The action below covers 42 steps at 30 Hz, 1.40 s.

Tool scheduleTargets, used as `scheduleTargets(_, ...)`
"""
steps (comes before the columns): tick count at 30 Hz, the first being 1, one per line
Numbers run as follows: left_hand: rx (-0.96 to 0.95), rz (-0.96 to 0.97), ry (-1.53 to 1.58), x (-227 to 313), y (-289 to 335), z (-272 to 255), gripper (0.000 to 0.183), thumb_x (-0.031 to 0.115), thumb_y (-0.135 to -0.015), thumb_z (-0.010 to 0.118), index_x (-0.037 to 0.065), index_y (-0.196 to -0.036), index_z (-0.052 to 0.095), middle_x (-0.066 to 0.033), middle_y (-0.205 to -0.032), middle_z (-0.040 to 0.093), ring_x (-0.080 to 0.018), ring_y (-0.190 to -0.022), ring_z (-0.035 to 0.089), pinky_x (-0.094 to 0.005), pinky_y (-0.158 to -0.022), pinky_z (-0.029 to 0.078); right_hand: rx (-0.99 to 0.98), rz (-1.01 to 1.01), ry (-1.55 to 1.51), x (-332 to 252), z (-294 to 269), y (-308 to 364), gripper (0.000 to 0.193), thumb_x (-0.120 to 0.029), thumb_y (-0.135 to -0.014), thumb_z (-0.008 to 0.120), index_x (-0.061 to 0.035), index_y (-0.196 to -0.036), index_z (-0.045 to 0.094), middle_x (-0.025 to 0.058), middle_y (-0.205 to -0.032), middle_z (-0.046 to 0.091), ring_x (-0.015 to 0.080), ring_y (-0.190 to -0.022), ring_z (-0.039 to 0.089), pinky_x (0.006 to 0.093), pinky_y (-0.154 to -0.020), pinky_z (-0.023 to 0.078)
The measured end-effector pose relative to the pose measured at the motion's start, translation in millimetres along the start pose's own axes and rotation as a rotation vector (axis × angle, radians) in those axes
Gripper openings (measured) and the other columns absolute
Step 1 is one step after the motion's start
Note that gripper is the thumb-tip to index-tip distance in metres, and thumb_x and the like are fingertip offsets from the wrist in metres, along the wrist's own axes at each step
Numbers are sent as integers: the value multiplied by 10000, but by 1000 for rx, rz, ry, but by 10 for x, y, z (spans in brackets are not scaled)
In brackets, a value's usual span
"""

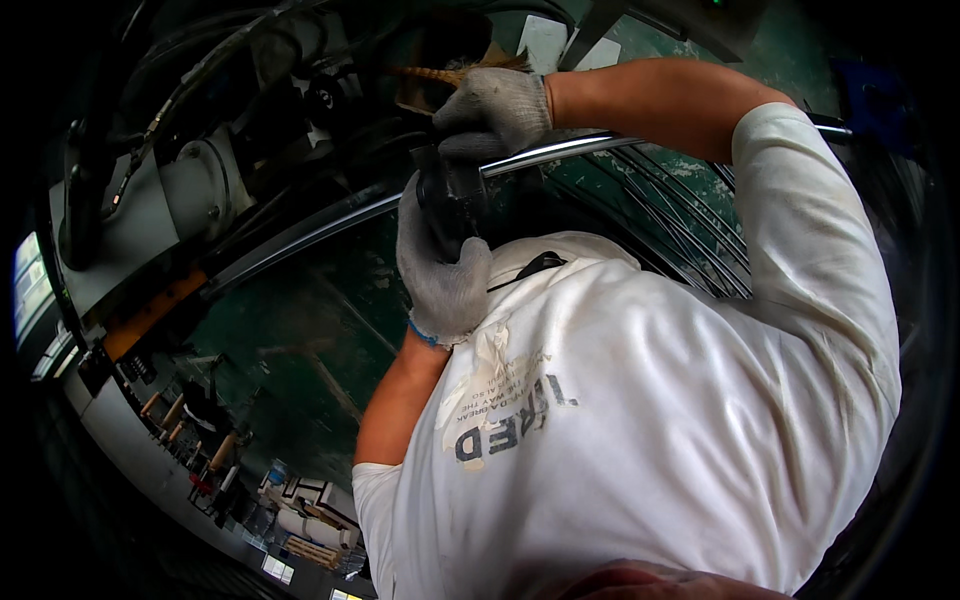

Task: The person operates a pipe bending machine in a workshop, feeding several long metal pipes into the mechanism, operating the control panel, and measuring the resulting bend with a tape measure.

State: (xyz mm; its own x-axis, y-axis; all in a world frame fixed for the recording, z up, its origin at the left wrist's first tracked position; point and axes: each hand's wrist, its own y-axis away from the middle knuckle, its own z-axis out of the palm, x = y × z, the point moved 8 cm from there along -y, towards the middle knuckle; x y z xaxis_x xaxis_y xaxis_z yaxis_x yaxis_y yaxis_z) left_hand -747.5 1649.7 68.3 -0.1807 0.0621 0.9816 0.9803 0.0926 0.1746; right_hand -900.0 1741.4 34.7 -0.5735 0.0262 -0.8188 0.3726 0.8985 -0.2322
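Observation:
A long shiny metal rod point(345, 215) runs aslant across the view, from the machine at left to the far right. A dark block-like part point(452, 195) sits on the rod in front of my body; its exact kind is too dark to tell. My left hand point(445, 275), in a grey knit glove, cups this part from the near left, thumb on one side and fingers on the other. Beyond the rod, my right hand point(495, 110), also gloved, has its fingers curled at the part's far end. Whatever those fingers grip is hidden.
Machinery with a pale round housing point(205, 185) and hoses stands at left, above an orange beam point(155, 315). Several thin rods point(670, 215) lie below the shiny rod at right. A rack of handled tools point(195, 440) is at lower left. Straw-coloured bristles point(440, 75) show beyond my right hand.

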Motion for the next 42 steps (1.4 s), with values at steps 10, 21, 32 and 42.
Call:
scheduleTargets(10,17,-157,-98,176,-58,34,739,-27,-747,514,-60,-1484,486,-125,-1266,618,-184,-1149,594,-322,-1056,478,-3,74,-17,17,19,7,297,-262,-1001,693,-21,-830,725,130,-664,667,257,-570,658,404,-568,549)
scheduleTargets(21,33,-114,-63,146,-26,23,774,-54,-742,513,-68,-1514,452,-139,-1319,606,-206,-1205,599,-334,-1099,462,-181,335,-64,119,-56,106,267,-249,-988,687,-65,-1162,771,102,-1040,764,262,-981,733,410,-956,567)
scheduleTargets(32,23,-106,-10,59,-30,2,816,-42,-713,510,-101,-1522,417,-190,-1352,588,-250,-1248,586,-365,-1131,447,-149,224,-85,100,-106,44,196,-113,-963,714,-61,-1138,785,119,-1029,777,240,-938,749,392,-874,604)
scheduleTargets(42,19,-120,-58,132,-60,17,801,-16,-701,502,-93,-1497,446,-175,-1304,592,-243,-1208,589,-356,-1106,455,130,482,166,50,-518,-1,244,-246,-1019,671,-90,-1171,781,104,-1044,782,233,-882,742,365,-851,609)
